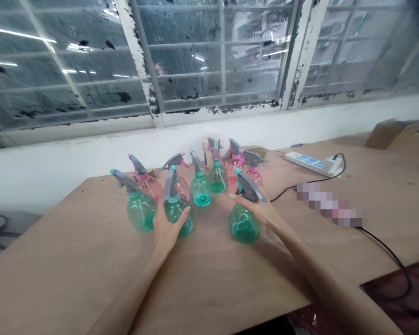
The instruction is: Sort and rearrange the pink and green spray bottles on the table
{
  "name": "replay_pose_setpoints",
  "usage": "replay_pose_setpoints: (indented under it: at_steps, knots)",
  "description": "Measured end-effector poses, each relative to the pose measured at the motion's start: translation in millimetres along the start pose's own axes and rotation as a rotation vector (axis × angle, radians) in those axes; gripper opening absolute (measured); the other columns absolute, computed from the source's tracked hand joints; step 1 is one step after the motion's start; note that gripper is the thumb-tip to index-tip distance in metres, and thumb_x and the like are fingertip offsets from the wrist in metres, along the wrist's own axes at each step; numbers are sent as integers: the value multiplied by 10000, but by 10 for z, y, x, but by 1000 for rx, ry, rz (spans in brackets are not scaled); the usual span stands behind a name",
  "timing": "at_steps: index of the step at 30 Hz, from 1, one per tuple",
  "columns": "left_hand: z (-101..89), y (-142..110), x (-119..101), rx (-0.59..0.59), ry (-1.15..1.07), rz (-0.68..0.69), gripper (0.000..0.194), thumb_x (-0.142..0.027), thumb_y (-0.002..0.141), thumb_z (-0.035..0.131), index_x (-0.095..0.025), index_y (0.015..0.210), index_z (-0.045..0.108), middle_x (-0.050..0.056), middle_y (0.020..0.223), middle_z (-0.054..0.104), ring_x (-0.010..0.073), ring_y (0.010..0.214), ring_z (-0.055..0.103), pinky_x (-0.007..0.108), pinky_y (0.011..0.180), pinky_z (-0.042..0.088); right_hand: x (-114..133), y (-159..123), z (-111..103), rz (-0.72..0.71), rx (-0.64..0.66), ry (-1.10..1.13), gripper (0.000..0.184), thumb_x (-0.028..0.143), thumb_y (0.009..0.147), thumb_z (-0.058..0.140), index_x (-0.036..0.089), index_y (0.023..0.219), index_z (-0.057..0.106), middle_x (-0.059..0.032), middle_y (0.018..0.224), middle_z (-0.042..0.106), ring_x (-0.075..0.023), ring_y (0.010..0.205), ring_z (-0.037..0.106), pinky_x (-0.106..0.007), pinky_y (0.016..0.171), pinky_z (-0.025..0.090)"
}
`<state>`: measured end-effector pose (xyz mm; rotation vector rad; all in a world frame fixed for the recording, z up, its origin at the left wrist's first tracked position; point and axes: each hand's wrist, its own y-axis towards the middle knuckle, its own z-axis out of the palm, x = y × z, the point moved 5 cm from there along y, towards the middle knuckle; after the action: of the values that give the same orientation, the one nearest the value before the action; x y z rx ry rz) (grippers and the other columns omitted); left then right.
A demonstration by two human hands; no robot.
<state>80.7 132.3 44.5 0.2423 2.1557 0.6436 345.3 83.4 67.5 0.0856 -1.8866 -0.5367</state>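
Note:
Several small spray bottles with grey triggers stand in a cluster on a brown wooden table, some green, some pink. My left hand wraps around the body of a green bottle at the front of the cluster. My right hand grips the neck of another green bottle, which stands apart to the right. A further green bottle stands just left of my left hand. Pink bottles are behind.
A white power strip lies at the back right, and a black cable runs across the table toward the right front edge. A cardboard box sits far right. A white wall and grimy windows are behind the table.

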Motion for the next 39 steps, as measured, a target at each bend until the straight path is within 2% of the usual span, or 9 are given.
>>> replay_pose_setpoints:
  at_steps: [2,4,7,14,21,27,31,36,39]
  knots:
    - [0,0,3,0,0,-2,596,-547,723,653,-194,1178,502,94,1090,650,273,1013,627,407,868,489,-14,11,20,-9,22,28,288,509,725,671,247,835,624,8,727,623,-197,667,590,-349,656,501]
    - [0,0,5,-3,-2,3,599,-546,721,655,-196,1183,502,101,1108,646,282,1038,620,418,884,484,-19,20,44,-46,40,82,331,492,729,683,268,967,631,-11,893,669,-218,785,626,-379,746,516]
    - [2,2,8,-6,-5,10,597,-540,720,658,-193,1182,505,112,1125,639,292,1061,613,435,899,479,-32,23,70,-83,54,156,406,443,739,693,301,1108,605,-25,1137,653,-248,985,622,-428,888,494]
    - [10,5,24,-3,-5,-6,596,-541,717,658,-191,1175,507,111,1113,640,290,1042,618,435,889,485,-48,15,82,-62,66,190,531,406,738,698,313,1241,553,-31,1264,615,-270,1117,586,-463,958,464]
    - [6,-1,12,0,-10,-7,586,-541,719,657,-194,1168,510,108,1101,640,287,1035,620,436,890,483,-42,22,89,-40,82,187,514,407,735,693,309,1223,563,-36,1251,624,-244,1018,638,-452,949,470]
    - [3,-3,5,0,-11,-13,585,-537,714,662,-192,1163,514,104,1090,646,283,1020,627,426,877,490,-5,7,75,-42,70,167,447,422,737,686,287,1153,598,-35,1128,675,-269,1110,596,-463,983,435]
    - [1,1,1,-7,-11,0,580,-531,716,661,-192,1164,519,103,1104,647,282,1036,623,413,876,492,12,-15,47,-3,34,114,516,443,721,696,301,1200,565,-23,1031,685,-271,1027,620,-447,899,477]
    - [-2,-1,0,2,-7,5,571,-530,727,655,-192,1165,516,107,1104,645,283,1028,625,422,874,492,-1,-15,41,16,32,69,399,489,711,690,270,1039,629,-15,850,676,-248,852,637,-409,786,501]
    - [0,-1,7,-2,0,1,579,-535,723,657,-192,1167,513,109,1101,645,283,1023,626,426,872,492,6,-20,34,34,30,47,375,493,708,688,262,998,637,-12,808,664,-242,812,633,-397,755,500]
